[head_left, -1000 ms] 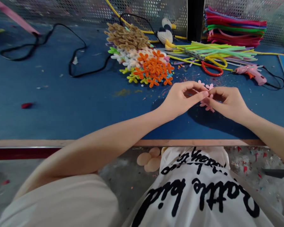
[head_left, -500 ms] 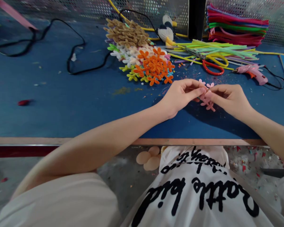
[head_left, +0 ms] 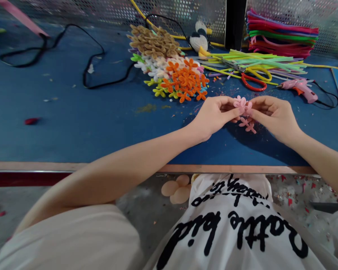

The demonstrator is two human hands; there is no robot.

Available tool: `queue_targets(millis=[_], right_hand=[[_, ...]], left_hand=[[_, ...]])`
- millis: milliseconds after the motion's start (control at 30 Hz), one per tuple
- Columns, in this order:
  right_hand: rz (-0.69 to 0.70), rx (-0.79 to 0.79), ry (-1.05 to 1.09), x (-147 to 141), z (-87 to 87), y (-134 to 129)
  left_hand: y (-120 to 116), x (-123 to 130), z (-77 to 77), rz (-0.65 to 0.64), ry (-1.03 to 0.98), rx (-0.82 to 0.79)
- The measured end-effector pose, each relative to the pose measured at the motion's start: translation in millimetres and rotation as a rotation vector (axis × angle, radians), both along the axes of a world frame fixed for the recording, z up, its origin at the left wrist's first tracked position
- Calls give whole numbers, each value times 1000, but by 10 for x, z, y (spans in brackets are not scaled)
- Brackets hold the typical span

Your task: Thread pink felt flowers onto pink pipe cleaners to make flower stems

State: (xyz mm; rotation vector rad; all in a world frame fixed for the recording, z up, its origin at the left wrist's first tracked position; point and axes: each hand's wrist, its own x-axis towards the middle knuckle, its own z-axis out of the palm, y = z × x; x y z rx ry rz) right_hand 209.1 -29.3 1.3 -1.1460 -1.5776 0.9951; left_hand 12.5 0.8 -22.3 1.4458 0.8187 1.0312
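Note:
Between my two hands is a pink pipe-cleaner flower, held just above the blue table. My left hand pinches its left side between thumb and fingers. From the right, my right hand pinches it too, thumb close to the other thumb. Just below the fingertips lie more pink pipe-cleaner flowers, in the shadow of my hands. Where exactly the fingers grip is partly hidden. Beyond my left hand is a heap of orange flowers, with white, green and brown ones behind.
Scissors with red and yellow handles rest by loose yellow and green pipe cleaners. A pink glue gun lies at right. Stacked pipe cleaners stand at the back. A black cord winds across the left side.
The pink flower in my fingers has turned, and its petals now stand up above my thumbs. My right fingers have curled in slightly. The camera view has shifted a little.

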Motion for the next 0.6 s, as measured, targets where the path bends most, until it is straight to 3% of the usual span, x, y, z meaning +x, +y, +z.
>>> queue_targets(millis=[333,467,600], right_hand=[[25,-42,76,36,-41,35],[34,-100,98,64,-99,53],[78,-125,87,65,-100,56]], left_hand=[[16,-20,52,22,28,56],[48,-31,30,41,-24,-20],[7,-1,40,-19,-103,-132]])
